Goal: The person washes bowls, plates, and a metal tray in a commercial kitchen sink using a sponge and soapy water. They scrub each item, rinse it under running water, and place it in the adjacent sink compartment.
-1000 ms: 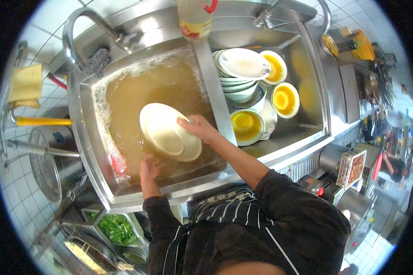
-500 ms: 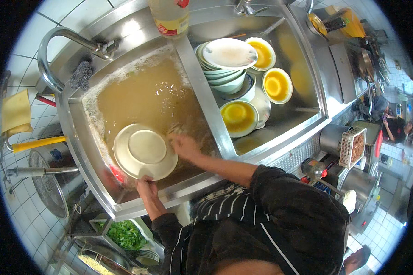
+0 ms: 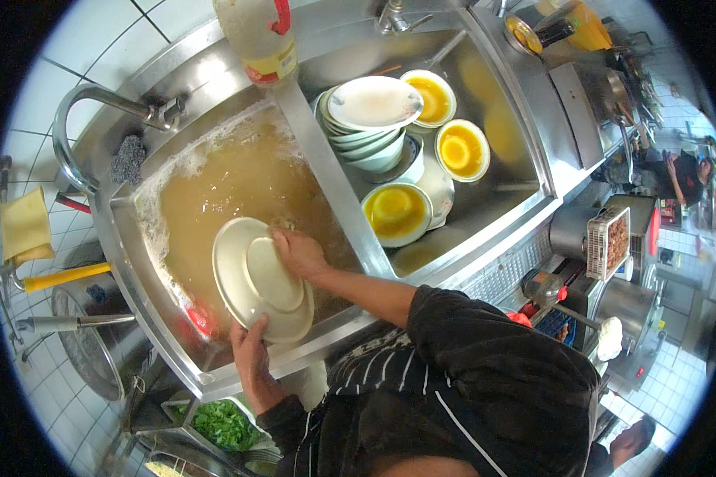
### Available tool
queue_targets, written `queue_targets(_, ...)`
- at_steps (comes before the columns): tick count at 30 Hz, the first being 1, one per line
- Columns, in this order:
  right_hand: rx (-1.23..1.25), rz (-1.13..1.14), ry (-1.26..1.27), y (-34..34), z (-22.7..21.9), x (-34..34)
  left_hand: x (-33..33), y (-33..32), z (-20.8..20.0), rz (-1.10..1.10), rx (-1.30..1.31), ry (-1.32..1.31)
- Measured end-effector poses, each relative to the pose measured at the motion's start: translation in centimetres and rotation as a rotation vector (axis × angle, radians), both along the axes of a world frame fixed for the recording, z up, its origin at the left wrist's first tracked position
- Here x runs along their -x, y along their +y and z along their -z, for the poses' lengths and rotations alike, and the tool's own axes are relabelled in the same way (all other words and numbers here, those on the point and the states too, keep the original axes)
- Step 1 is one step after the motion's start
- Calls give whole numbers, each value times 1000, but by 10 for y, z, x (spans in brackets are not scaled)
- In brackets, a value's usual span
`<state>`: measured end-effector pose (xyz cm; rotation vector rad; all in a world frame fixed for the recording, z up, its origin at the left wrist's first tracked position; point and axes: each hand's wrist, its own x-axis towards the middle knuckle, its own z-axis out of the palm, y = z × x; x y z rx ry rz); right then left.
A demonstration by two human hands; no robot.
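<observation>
Over the left sink basin (image 3: 147, 334), a cream-coloured plate (image 3: 235, 266) is held tilted, its underside and foot ring facing up. My left hand (image 3: 252, 358) grips its near rim, with the thumb on the underside. Against the plate's right side lies my right hand (image 3: 301, 254), its fingers curled and partly hidden. Whether they hold anything else I cannot make out. Below the plate is brownish, murky water (image 3: 231, 179) with foam along its edges. A red object (image 3: 198, 320) shows at the left edge of the water.
The right basin holds stacked bowls (image 3: 378, 155) topped by an oval plate (image 3: 374, 102), and bowls of yellow liquid (image 3: 395, 213). A plastic bottle (image 3: 262, 56) stands at the divider's far end. A curved faucet (image 3: 64, 131) and scouring pad (image 3: 127, 159) are at left. Greens (image 3: 223, 425) sit below.
The plate has tilted more steeply and shifted slightly right. My right hand has moved from beside the plate onto its right side. My left hand still holds the near rim.
</observation>
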<state>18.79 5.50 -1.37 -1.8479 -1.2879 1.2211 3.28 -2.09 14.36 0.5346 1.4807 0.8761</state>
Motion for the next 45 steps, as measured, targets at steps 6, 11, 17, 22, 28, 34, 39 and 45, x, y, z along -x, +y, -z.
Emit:
queue_targets(6, 97, 39, 83, -17, -7, -46, -58, 32, -66, 229, -380, 107)
queue_targets(11, 66, -122, 138, -34, -29, -39, -155, 68, -25, 1100, -1023, 796)
queue_targets(17, -236, -328, -169, -14, -22, -42, -242, 91, 73, 1449, -1121, 867)
queue_targets(22, -394, -745, -438, 20, -26, -73, -217, 119, 99, 1324, -1155, 900)
queue_targets(28, -829, -925, -375, 115, -35, -94, -67, 176, 116, 199, -590, 719)
queue_targets(34, -660, -837, -478, 137, -41, -90, -5, 201, 202, 97, -340, 703)
queue_targets(39, -670, -771, -497, 142, -46, -86, -12, 249, 254, 328, -289, 908)
queue_targets(45, -624, -779, -538, 153, -43, -88, -12, 287, 275, 467, -150, 444)
